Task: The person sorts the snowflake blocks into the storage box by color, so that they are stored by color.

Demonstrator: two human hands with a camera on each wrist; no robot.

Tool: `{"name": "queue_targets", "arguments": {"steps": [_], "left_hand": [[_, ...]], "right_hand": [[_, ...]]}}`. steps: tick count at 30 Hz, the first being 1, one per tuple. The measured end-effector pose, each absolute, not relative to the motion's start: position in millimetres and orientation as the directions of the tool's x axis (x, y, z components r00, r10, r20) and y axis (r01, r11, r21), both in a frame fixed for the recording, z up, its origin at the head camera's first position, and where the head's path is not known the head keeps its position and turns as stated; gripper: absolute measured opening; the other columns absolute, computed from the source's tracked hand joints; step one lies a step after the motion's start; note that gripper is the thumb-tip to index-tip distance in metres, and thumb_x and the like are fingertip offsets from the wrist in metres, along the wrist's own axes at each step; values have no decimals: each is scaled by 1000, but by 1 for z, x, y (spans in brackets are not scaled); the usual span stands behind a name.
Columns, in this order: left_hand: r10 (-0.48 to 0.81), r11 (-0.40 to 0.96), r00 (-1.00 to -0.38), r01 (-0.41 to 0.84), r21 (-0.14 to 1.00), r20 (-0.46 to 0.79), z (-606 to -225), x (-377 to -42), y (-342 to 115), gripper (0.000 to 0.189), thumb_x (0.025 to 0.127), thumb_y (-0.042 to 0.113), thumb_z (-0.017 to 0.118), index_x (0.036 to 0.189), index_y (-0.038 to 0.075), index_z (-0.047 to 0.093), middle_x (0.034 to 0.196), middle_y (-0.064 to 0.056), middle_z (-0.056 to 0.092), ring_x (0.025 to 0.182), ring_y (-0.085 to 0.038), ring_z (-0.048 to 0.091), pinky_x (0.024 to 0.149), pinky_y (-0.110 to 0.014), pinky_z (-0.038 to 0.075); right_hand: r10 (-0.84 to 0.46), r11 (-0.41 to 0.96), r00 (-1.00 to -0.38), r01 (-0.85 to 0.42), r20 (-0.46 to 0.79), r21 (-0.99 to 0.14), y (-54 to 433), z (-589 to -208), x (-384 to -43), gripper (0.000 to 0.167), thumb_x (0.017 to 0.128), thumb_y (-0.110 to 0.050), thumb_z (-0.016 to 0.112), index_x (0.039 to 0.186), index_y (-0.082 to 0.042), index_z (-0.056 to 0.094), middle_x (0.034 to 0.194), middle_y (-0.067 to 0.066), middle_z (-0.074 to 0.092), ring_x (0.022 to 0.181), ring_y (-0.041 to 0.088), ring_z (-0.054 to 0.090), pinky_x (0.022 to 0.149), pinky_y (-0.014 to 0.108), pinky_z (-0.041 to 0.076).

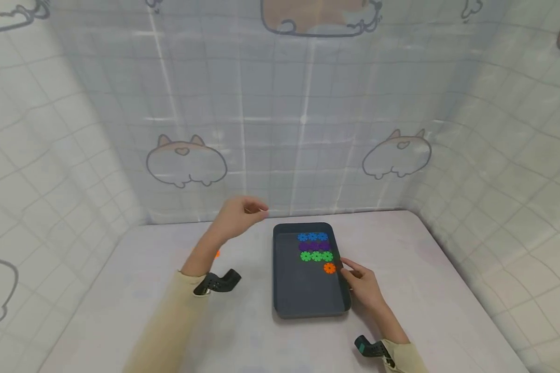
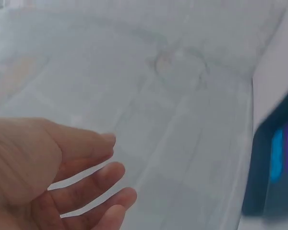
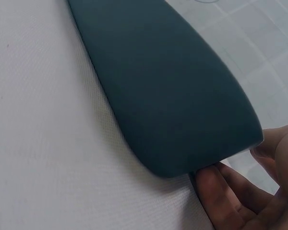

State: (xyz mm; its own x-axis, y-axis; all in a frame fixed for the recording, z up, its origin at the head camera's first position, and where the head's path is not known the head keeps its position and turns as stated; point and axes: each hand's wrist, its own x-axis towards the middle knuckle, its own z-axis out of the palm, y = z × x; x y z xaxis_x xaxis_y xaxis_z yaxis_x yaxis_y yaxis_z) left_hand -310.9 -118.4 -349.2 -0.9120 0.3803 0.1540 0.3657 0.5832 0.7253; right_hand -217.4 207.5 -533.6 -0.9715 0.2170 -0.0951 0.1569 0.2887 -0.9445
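A dark grey tray (image 1: pixel 303 295) lies on the table, holding short rows of notched plastic discs. Its rows are blue discs (image 1: pixel 312 237), purple discs (image 1: pixel 315 246) and green discs (image 1: pixel 316 256), with one orange disc (image 1: pixel 329 268) below them near the right wall. My right hand (image 1: pixel 365 286) grips the tray's right side; in the right wrist view the thumb is at the rim and the fingers (image 3: pixel 216 191) touch the outside. Left of the tray, my left hand (image 1: pixel 240 215) hovers with loosely bent fingers (image 2: pixel 103 177); nothing shows between them.
Something orange (image 1: pixel 217 254) peeks out beside the left forearm, mostly hidden by it. A pale table (image 1: pixel 242 331) spreads around the tray. Light gridded curtains (image 1: pixel 280 155) with cartoon drawings enclose it at the back and both sides.
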Motion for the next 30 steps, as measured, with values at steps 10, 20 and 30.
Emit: {"name": "queue_targets", "arguments": {"steps": [10,20,30], "left_hand": [[476,662,-878,393,638,47,-360,-352,-210,27,93,22,68,114,6,69,105,-8,68,94,-26,64,78,-41,53],[455,709,-888,317,630,-66,-402,-375,-262,31,88,24,74,113,7,71,102,-8,67,90,-24,61,77,-40,52],[379,722,-921,234,651,-89,-464,-386,-291,36,86,24,75,114,1,69,98,-9,67,86,-25,58,74,-36,51]], "right_hand": [[227,276,-967,179,-117,-944,207,-534,-216,39,96,-19,62,135,-13,60,109,18,67,78,23,64,66,31,54],[213,285,-972,157,-98,-945,207,-535,-214,39,96,-20,63,134,-12,60,107,18,67,76,22,63,65,31,54],[223,283,-970,163,-101,-945,206,-533,-215,39,96,-21,63,134,-13,60,110,19,66,77,23,63,66,31,53]]}}
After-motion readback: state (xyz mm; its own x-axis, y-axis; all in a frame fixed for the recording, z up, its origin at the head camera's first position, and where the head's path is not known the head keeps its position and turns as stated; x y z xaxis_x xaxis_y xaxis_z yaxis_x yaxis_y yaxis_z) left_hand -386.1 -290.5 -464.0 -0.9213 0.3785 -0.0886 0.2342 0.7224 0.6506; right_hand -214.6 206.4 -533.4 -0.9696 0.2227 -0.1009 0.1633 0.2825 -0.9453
